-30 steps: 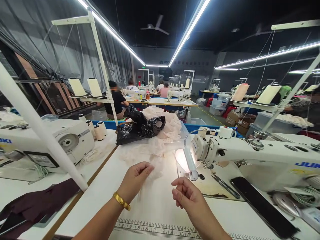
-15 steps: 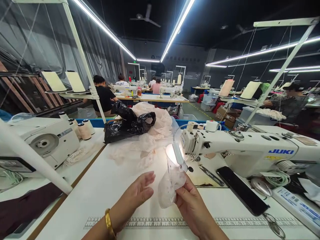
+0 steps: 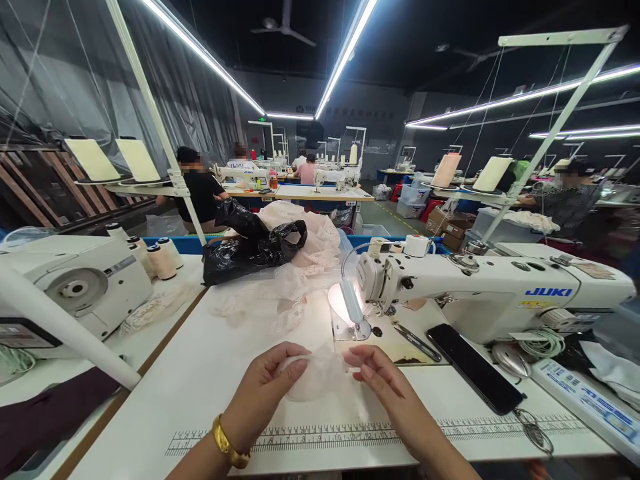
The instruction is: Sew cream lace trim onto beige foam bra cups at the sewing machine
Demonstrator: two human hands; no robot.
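A small piece of sheer whitish fabric [image 3: 320,379] hangs over the white table, just in front of the sewing machine [image 3: 480,287]. My left hand [image 3: 267,390], with a gold bangle on its wrist, pinches the fabric's left edge between thumb and fingers. At the other edge is my right hand [image 3: 387,390], its fingers slightly parted and close to the cloth; no firm grip shows there. A lit lamp [image 3: 353,303] shines by the machine's needle area, behind the fabric.
Dark tweezers [image 3: 417,343] and a black phone [image 3: 475,367] lie right of my hands. A printed ruler [image 3: 300,437] runs along the front edge. Behind are pale lace fabric [image 3: 310,237] and a black plastic bag [image 3: 250,250]. Thread cones [image 3: 163,260] stand left. Several people sit farther back.
The fabric has passed from my right hand to my left and now spreads between them. My left hand has closed on it; the fingers of my right have loosened. The view has shifted slightly.
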